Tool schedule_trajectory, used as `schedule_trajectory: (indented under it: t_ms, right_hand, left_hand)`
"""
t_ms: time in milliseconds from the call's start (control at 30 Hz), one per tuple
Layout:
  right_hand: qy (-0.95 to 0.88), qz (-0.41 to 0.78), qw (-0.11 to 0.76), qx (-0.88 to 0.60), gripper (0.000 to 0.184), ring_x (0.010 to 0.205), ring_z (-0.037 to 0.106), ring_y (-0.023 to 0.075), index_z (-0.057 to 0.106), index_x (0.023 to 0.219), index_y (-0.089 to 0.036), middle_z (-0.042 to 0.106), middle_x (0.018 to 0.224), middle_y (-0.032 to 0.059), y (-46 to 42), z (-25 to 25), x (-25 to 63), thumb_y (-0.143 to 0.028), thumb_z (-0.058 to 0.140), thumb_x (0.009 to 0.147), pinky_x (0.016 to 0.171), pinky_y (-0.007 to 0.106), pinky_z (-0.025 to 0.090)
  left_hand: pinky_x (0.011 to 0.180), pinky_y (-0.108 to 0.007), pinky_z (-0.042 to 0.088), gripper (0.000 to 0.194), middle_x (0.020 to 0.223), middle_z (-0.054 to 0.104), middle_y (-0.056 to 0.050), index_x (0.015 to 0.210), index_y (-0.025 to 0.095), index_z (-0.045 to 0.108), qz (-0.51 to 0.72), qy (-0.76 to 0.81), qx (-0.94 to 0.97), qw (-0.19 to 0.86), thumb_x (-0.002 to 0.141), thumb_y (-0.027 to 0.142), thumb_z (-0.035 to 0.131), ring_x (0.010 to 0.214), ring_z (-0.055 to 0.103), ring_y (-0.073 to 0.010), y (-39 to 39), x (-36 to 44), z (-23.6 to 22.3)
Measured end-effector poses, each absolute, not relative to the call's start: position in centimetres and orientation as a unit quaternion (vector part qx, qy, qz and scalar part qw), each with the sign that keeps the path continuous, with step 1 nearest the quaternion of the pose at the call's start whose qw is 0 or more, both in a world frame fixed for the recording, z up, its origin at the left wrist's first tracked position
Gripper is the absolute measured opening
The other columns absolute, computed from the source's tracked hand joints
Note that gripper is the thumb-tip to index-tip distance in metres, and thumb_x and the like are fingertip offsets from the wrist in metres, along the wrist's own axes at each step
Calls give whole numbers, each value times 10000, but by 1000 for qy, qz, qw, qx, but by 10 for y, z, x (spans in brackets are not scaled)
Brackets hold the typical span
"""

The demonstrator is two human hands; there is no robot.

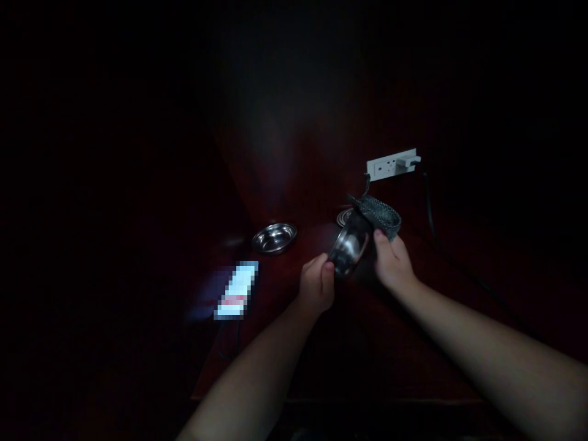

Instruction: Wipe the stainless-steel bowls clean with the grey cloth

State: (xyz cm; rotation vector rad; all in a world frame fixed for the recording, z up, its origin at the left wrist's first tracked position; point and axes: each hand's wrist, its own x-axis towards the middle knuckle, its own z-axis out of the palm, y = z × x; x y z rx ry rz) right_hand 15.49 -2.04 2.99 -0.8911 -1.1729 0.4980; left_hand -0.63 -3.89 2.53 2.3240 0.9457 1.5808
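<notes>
Tilted on its side in mid-view is a shiny metal bowl. My left hand is closed on its lower left edge, thumb uppermost. Just to the right, my right hand grips a dark grey cloth with a woven texture, its thumb pressed against the fabric. The cloth bunches up above that hand, close to the bowl's upper right side; in the dim light I cannot tell whether they touch. Partly hidden behind the bowl is a round metal piece with ringed edges.
A second shallow metal bowl stands upright on the dark red table. Left of my hands lies a lit phone, its screen blurred. A white power strip with a plug is at the back right, and a dark cable runs nearby.
</notes>
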Motion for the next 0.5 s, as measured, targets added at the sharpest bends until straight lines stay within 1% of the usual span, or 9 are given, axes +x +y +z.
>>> schedule_trajectory:
  t_ms: [100,167,200,267,333,367,433,500]
  right_hand:
    - [-566,194,699,-392,440,1021,557,247,620,1045,-191,646,1063,71,-25,29,152,-525,426,834,984,400,361]
    - [-610,161,680,-374,481,1138,503,256,590,1143,-195,607,1168,79,-31,32,149,-527,401,850,1039,399,310]
    - [-638,147,668,-355,506,1207,453,255,559,1202,-200,566,1243,77,-35,35,148,-527,382,859,1071,393,272]
    - [-697,136,632,-310,543,1313,332,243,448,1324,-208,416,1403,63,-42,39,144,-504,362,876,1108,391,218]
    - [-754,131,582,-275,542,1354,255,244,374,1376,-219,271,1485,43,-47,41,142,-454,375,887,1122,416,194]
    - [-775,132,560,-263,539,1362,233,245,350,1388,-226,225,1501,33,-48,42,141,-434,378,891,1123,428,194]
    - [-800,138,527,-252,530,1367,220,246,323,1400,-236,187,1511,23,-48,41,141,-406,372,900,1120,448,203]
    - [-805,149,515,-252,525,1366,223,241,306,1407,-239,187,1511,21,-46,39,141,-394,358,907,1118,451,213]
  left_hand:
    - [537,-270,339,322,606,473,-10,696,188,442,525,296,793,86,914,355,274,548,447,-128,-42,-4,25]
    - [558,-277,365,298,651,508,-25,757,184,466,520,297,795,95,913,355,279,585,474,-140,-43,-3,25]
    - [569,-282,379,289,671,518,-31,787,182,473,523,300,791,101,912,358,280,601,484,-147,-43,-2,24]
    - [615,-301,416,279,743,549,-53,875,175,484,540,306,776,111,912,364,281,664,518,-166,-42,-1,24]
    - [715,-334,447,296,883,578,-92,1015,166,471,561,309,759,116,914,361,274,795,556,-193,-41,0,25]
    - [777,-351,449,310,965,578,-111,1087,165,448,570,311,752,118,916,354,270,878,561,-206,-40,1,26]
    - [883,-379,427,333,1096,553,-132,1182,169,396,582,318,739,119,918,332,276,1021,538,-221,-39,1,29]
    - [938,-391,404,345,1161,531,-136,1223,174,374,586,328,731,121,914,307,297,1096,511,-225,-38,2,31]
